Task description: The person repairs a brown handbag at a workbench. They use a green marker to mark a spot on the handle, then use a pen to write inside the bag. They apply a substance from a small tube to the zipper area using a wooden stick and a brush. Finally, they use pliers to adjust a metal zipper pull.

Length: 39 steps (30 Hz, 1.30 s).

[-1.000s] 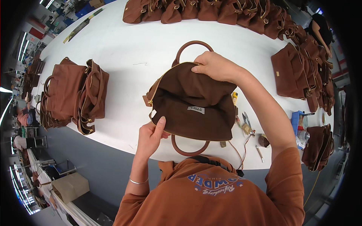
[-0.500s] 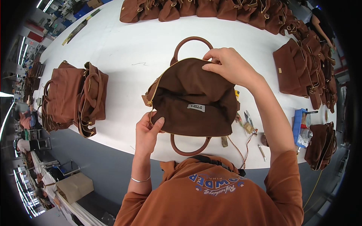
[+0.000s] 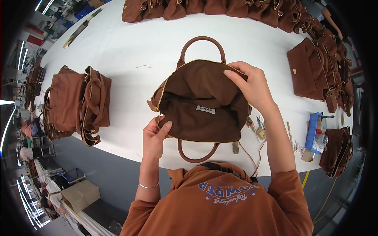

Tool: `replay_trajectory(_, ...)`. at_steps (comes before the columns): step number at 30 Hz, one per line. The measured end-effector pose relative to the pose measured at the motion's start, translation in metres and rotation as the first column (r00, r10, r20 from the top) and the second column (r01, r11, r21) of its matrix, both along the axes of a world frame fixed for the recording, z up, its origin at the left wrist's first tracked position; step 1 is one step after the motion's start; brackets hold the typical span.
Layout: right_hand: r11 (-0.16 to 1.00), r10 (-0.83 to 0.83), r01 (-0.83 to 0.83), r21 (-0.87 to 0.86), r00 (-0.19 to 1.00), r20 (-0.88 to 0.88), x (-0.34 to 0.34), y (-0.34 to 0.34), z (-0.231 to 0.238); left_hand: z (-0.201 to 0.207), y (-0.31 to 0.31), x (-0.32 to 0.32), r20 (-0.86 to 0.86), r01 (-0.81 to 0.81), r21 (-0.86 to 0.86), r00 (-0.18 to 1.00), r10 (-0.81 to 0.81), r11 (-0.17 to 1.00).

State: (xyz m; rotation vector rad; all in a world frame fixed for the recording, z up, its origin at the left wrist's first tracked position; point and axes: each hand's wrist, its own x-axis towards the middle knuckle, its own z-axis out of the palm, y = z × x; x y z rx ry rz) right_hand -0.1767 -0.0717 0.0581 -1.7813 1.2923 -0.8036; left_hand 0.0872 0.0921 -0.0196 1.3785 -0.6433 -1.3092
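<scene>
A brown handbag (image 3: 204, 114) lies unzipped in front of me on the white table, its mouth spread wide. The dark brown lining shows, with a small pale label inside. One round handle stands out at the far side, the other at the near side. My left hand (image 3: 155, 133) pinches the near left edge of the opening, thumb over the lining, close to the gold zipper's end. My right hand (image 3: 252, 84) grips the far right zipper edge, thumb inside and fingers on the outside.
Brown handbags (image 3: 75, 102) are grouped at the left; more stand in a far row (image 3: 212, 7) and in a right-hand cluster (image 3: 309, 67). Scissors (image 3: 260, 121), cords and small tools lie right of the bag. Beyond them sits a blue bin (image 3: 313, 133). Another person's arm (image 3: 332, 23) shows far right.
My right hand has slid right and slightly down along the far zipper edge, uncovering more of it. The left hand keeps its hold.
</scene>
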Motion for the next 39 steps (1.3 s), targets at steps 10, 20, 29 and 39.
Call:
replay_trajectory(10, 0.989, -0.145, 0.135, 0.052, 0.921, 0.361, -0.005, 0.002, -0.031, 0.003, -0.012, -0.008, 0.154, -0.169, -0.124, 0.970, 0.187, 0.978)
replay_trajectory(20, 0.948, -0.243, 0.292, -0.124, 0.921, 0.306, -0.043, 0.057, -0.038, 0.005, -0.025, -0.028, 0.775, 0.066, -0.430, 0.538, 0.331, 0.900)
replay_trajectory(29, 0.788, -0.597, 0.615, -0.011, 0.769, 0.230, -0.137, 0.120, -0.048, 0.011, -0.032, -0.025, 0.627, -0.007, -0.221, 0.765, 0.147, 0.975)
replay_trajectory(39, 0.422, -0.868, 0.906, -0.014, 0.409, 0.280, -0.284, 0.129, -0.086, 0.013, -0.029, -0.012, 0.585, 0.084, -0.233, 0.808, 0.071, 0.969)
